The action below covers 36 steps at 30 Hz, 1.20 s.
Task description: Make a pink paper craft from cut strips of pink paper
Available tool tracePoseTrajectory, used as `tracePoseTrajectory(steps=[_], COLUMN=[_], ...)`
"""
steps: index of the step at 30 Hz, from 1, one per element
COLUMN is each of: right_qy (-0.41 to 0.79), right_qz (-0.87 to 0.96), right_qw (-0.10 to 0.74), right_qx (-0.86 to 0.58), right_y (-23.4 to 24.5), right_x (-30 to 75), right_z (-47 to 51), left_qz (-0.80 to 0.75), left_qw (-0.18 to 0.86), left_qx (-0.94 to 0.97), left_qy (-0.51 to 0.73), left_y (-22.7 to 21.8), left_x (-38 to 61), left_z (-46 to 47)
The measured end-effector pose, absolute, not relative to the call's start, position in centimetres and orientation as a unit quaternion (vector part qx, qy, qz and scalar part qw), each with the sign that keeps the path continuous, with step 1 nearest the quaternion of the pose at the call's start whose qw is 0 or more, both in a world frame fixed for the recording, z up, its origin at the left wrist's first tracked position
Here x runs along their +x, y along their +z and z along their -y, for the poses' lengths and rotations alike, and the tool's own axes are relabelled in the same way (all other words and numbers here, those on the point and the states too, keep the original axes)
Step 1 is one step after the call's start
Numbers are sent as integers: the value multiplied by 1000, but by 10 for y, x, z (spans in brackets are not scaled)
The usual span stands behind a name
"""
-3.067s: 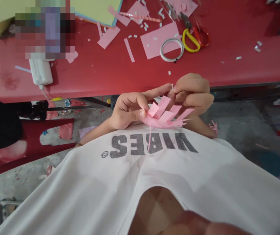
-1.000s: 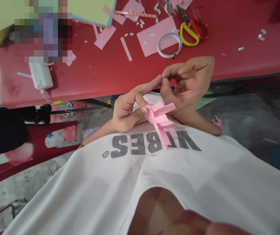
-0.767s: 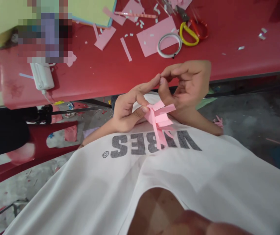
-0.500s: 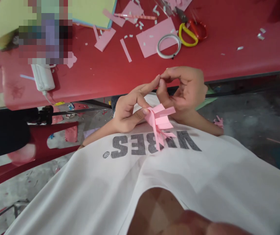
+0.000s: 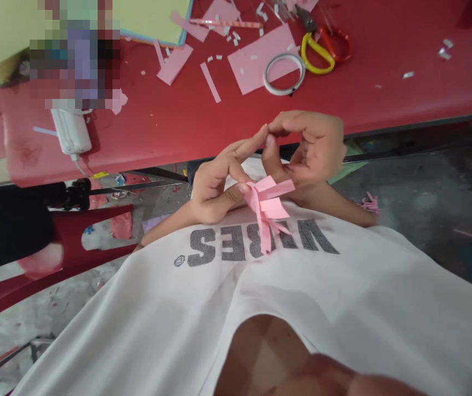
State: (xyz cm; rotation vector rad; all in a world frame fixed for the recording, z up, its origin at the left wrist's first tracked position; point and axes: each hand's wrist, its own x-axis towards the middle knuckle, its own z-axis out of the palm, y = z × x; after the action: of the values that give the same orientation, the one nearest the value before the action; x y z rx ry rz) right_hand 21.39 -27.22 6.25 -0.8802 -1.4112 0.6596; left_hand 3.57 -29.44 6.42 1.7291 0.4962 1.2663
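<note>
My left hand (image 5: 215, 184) pinches a pink paper piece cut into fringed strips (image 5: 269, 206) between thumb and fingers, just above my white shirt. Its index finger stretches up to meet the fingertips of my right hand (image 5: 307, 148). My right hand is curled, thumb and forefinger pressed together in a pinch at that spot. Whatever the pinch holds is too small to make out. Both hands hover below the front edge of the red table (image 5: 178, 126).
On the table lie a roll of tape (image 5: 284, 73), yellow-and-red scissors (image 5: 322, 47), pink paper sheets (image 5: 256, 58) and strips, small scraps, coloured card sheets (image 5: 149, 19) and a white charger (image 5: 70, 131). A red stool (image 5: 75, 242) stands at the left.
The fringed pink piece has swung down from a flat spread to hanging from my left hand. My right hand let go of it and now pinches at my left index fingertip.
</note>
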Motion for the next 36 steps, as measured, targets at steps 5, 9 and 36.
tracePoseTrajectory(steps=[5,9,36], right_qy=[145,140,219], right_qz=[658,655,736], right_qw=[650,632,480], right_qx=[-351,-390,-424], right_y=[59,57,43], right_x=[206,205,239], right_z=[268,269,256], left_qz=[-221,-218,-241], left_qw=[462,465,526], left_qx=[691,699,629], left_qy=[510,498,520], left_y=[63,64,82], left_x=[35,35,36], left_z=[294,294,304])
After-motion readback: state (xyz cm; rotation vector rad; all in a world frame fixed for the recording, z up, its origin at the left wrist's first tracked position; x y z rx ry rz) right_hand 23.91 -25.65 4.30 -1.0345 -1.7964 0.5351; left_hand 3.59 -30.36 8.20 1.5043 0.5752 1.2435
